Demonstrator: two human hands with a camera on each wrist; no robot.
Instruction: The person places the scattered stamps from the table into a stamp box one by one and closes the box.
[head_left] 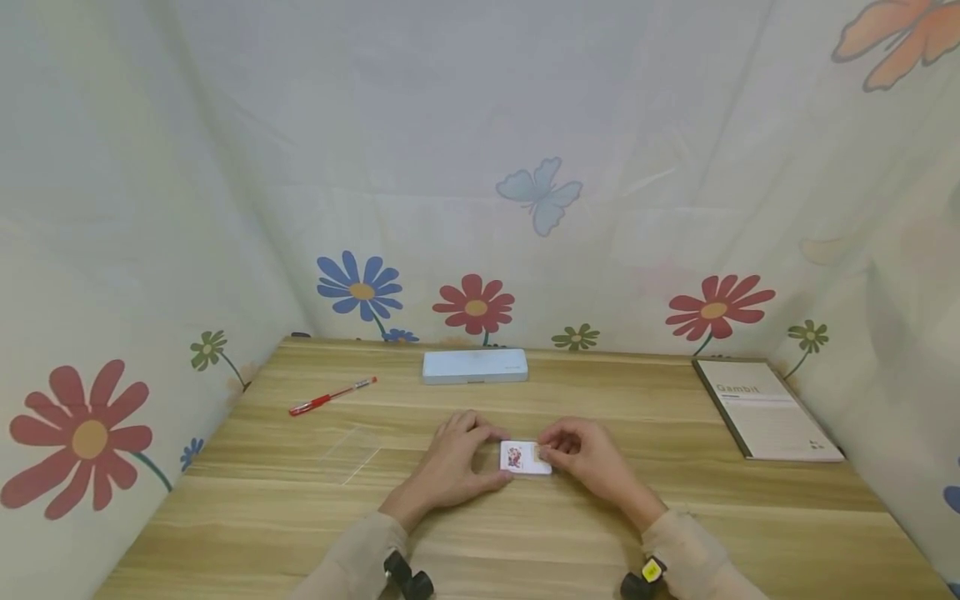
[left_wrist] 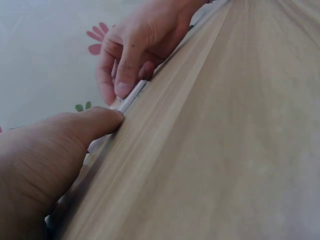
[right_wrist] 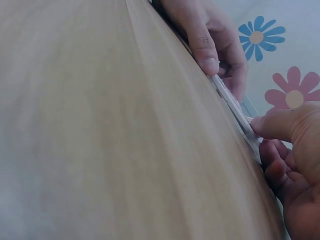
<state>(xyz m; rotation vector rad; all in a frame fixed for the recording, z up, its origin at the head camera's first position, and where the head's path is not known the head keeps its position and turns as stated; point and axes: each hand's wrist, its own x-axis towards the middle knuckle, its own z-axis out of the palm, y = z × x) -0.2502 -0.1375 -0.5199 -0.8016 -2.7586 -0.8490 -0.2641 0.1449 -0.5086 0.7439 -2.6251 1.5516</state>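
Observation:
A small white flat rectangular piece with a red cartoon print lies on the wooden table between both hands. My left hand holds its left end, thumb at the near corner and forefinger at the far one. In the left wrist view that thumb touches the piece's edge. At the right end, my right hand pinches a small thin yellowish piece against the white surface; its kind is too small to tell. The right wrist view shows the right thumb low over the white edge.
A light blue pencil case lies at the back of the table. To the left are a red pen and a clear transparent sheet. A notebook marked Gambit lies at the right. Flowered curtains surround the table's back and sides.

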